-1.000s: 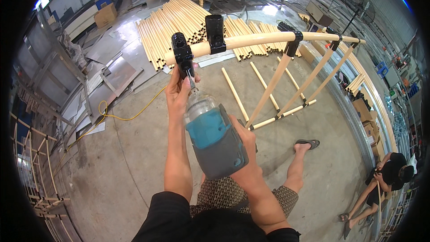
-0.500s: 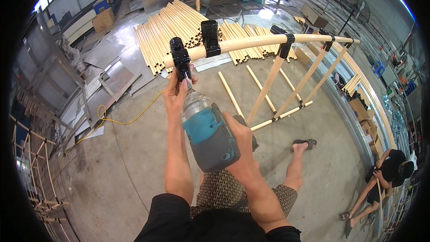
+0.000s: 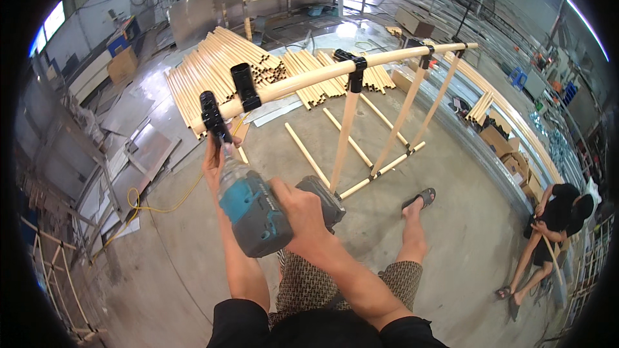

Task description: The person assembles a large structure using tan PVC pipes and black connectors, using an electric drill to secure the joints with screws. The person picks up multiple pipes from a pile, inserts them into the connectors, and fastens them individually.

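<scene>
In my right hand (image 3: 302,211) is a teal and dark grey cordless impact driver (image 3: 248,203), my fingers wrapped round its handle. Its nose points up at a black pipe joint (image 3: 211,116) on the near end of a long cream pipe (image 3: 303,82). My left hand (image 3: 213,160) is closed around the lower part of that joint, partly hidden behind the driver's nose. A second black joint (image 3: 245,87) sits just along the pipe, its open socket pointing up. The driver's bit tip and any screw are too blurred to make out.
Cream uprights (image 3: 346,135) join the long pipe to a lower rail (image 3: 387,166). Beyond lie stacks of cream pipes (image 3: 222,58). Metal sheets (image 3: 145,151) and a yellow cord (image 3: 164,205) are at left. A seated co-worker (image 3: 561,209) holds a pipe at right, near cardboard boxes (image 3: 512,161).
The pipe's near end, both my hands and the driver now appear lower and further left, as the whole view has shifted. The driver still points at the same joint; both holds remain.
</scene>
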A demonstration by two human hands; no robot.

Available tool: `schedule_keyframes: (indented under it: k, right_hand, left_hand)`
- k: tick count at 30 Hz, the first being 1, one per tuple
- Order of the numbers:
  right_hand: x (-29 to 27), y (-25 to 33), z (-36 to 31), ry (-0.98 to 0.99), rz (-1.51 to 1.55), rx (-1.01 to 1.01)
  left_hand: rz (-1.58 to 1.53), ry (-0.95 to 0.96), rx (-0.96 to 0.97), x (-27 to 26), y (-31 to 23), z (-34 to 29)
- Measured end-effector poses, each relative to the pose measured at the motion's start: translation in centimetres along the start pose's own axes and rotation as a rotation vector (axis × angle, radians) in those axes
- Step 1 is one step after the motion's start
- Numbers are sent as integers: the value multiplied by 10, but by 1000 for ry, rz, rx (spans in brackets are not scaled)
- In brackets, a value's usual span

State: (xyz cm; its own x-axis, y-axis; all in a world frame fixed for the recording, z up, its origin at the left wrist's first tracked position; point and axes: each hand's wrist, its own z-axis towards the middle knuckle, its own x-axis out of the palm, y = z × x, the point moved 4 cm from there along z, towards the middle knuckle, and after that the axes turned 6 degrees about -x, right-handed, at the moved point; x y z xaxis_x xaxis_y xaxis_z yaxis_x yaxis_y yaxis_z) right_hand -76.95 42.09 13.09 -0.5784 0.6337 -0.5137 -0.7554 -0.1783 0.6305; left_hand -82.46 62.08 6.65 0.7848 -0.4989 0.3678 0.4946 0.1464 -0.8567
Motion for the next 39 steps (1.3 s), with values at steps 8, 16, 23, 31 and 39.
schedule_keyframes:
  k: [8,16,23,31,39]
  right_hand:
    - [-4,3,1,23,-55,-13]
    - [-21,15,7,46,-216,-159]
    - [-64,-41,-32,-114,72,-194]
    - [-124,-135,-54,-387,130,-52]
    - [-149,-213,-79,-201,-162,466]
  left_hand:
    - [170,-71,57,0,2,0]
    - [223,-80,145,4,-3,-5]
    - [301,26,171,9,-14,-5]
    - [723,-284,531,51,-66,-55]
    - [973,268,673,256,-34,15]
